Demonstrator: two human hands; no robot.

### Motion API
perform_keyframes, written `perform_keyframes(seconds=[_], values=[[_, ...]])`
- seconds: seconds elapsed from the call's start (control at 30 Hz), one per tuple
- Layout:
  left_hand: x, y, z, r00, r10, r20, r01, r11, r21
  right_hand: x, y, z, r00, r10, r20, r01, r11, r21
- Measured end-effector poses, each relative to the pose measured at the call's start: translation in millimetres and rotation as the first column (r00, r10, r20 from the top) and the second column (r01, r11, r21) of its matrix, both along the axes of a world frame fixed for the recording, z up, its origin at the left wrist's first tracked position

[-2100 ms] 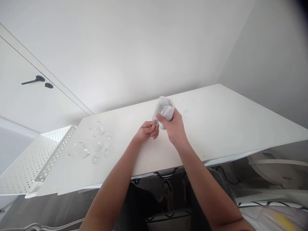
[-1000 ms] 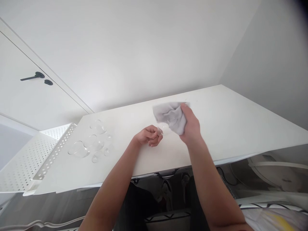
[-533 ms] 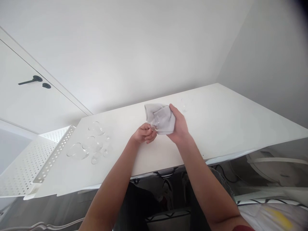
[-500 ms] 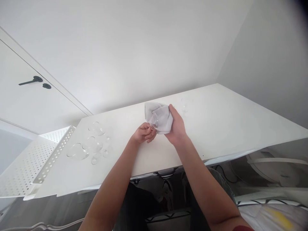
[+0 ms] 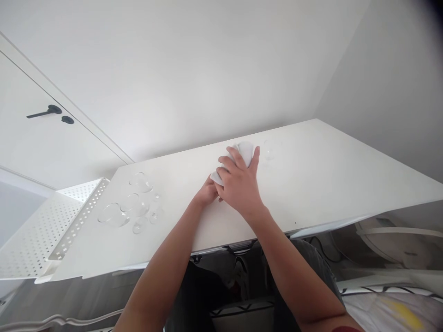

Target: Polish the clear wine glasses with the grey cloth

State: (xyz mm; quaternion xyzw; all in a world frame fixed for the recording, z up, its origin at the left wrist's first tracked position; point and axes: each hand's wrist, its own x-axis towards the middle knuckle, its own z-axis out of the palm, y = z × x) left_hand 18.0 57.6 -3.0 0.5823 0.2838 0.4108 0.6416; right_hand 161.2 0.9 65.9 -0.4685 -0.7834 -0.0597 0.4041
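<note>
My right hand (image 5: pixel 240 180) is laid palm down over a folded light grey cloth (image 5: pixel 246 152), its fingers bent around it. Close against it, my left hand (image 5: pixel 206 191) has its fingers closed at the cloth's lower left edge. The small clear glass that showed in the left fingers earlier is now covered by the cloth and right hand. On the white table beyond my right hand stands another clear glass piece (image 5: pixel 270 151), very faint against the surface.
Several clear glass vessels, among them a round one (image 5: pixel 113 216) and one farther back (image 5: pixel 141 182), are grouped on the left of the white table (image 5: pixel 311 184). A white perforated metal rack (image 5: pixel 74 216) adjoins the table's left end. A wall runs behind.
My right hand has turned over, from holding the cloth open from the side to covering it from above. The cloth is now folded around the glass, hiding it.
</note>
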Motion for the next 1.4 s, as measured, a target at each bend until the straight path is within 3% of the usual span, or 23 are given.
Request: perform_keyframes(seconds=[0.1,0.2,0.33,0.4,0.47,0.53,0.67,0.8,0.9,0.97,1.13,1.27,1.4], values=[[-1,-1,5.1,0.971,-0.236,-0.037,0.238,0.969,0.059,14,-7,12.6,0.992,0.019,-0.125,-0.026,0.998,-0.059],[-3,-2,12.6,0.935,-0.344,-0.09,0.346,0.938,0.009,30,-12,25.5,0.939,0.01,-0.343,-0.092,0.971,-0.223],[-5,-5,19.5,0.905,-0.404,-0.131,0.4,0.915,-0.06,56,-10,31.2,0.774,-0.024,-0.632,-0.358,0.807,-0.469],[-6,-5,19.0,0.895,-0.429,-0.124,0.423,0.903,-0.07,65,-5,28.4,0.645,-0.059,-0.762,-0.509,0.711,-0.486],[-8,-3,16.0,0.893,-0.436,-0.114,0.43,0.9,-0.068,70,0,23.7,0.505,-0.128,-0.854,-0.599,0.661,-0.453],[-9,0,11.9,0.902,-0.422,-0.093,0.418,0.906,-0.062,68,6,18.9,0.356,-0.19,-0.915,-0.637,0.667,-0.386],[-11,6,5.5,0.921,-0.389,-0.026,0.388,0.921,-0.029,47,15,11.1,0.056,-0.196,-0.979,-0.626,0.757,-0.187],[-10,8,3.2,0.958,-0.28,0.063,0.28,0.96,0.001,16,17,2.0,-0.06,-0.192,-0.98,-0.626,0.772,-0.113],[-8,9,3.1,0.975,-0.181,0.13,0.183,0.983,-0.006,-2,12,-2.5,-0.008,-0.242,-0.97,-0.623,0.761,-0.184],[-6,9,3.7,0.98,-0.095,0.173,0.103,0.994,-0.034,-8,7,-2.1,0.106,-0.222,-0.969,-0.596,0.766,-0.241],[-1,6,4.4,0.973,0.102,0.206,-0.066,0.983,-0.174,-14,-2,2.6,0.448,-0.026,-0.894,-0.518,0.807,-0.283],[1,3,3.7,0.97,0.121,0.21,-0.085,0.981,-0.174,-18,-4,0.2,0.669,0.025,-0.743,-0.443,0.816,-0.372],[1,1,9.6,0.978,0.097,0.185,-0.074,0.989,-0.129,-9,0,-3.9,0.75,0.081,-0.657,-0.443,0.799,-0.407]])
